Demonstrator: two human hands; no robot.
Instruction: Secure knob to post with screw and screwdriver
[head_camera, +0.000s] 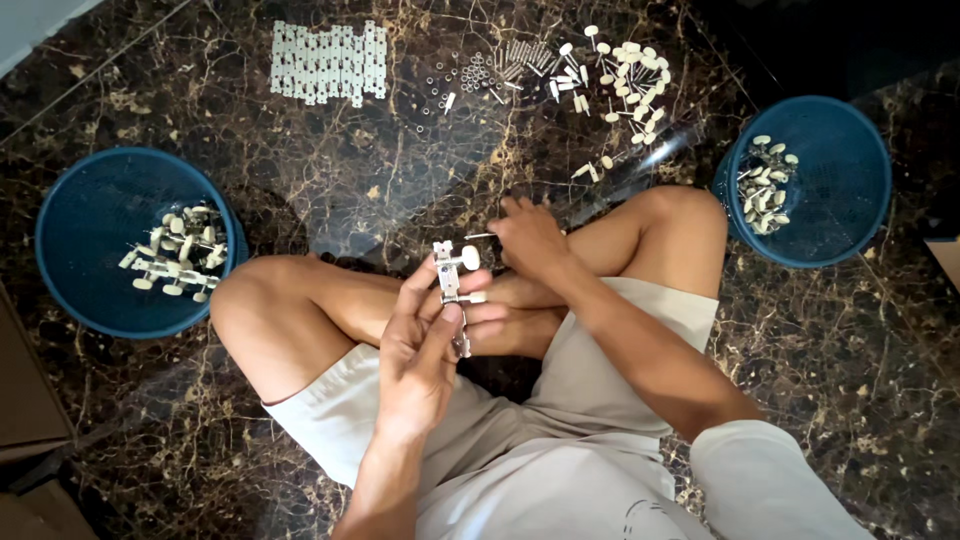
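Observation:
I sit cross-legged on a dark marble floor. My left hand (425, 335) grips a small metal plate assembly (452, 280) fitted with cream oval knobs, held upright above my crossed legs. My right hand (528, 235) sits just to its right and pinches a thin metal pin (478, 237) whose tip points left toward the assembly. On the floor ahead lie a sheet of white flat plates (328, 62), a heap of small metal rings and pins (490, 75), and a scatter of cream knobbed pegs (625, 85).
A blue mesh basket (75, 215) at my left holds several finished assemblies. Another blue basket (850, 170) at my right holds cream knobbed parts. Brown boxes (25, 400) stand at the lower left edge.

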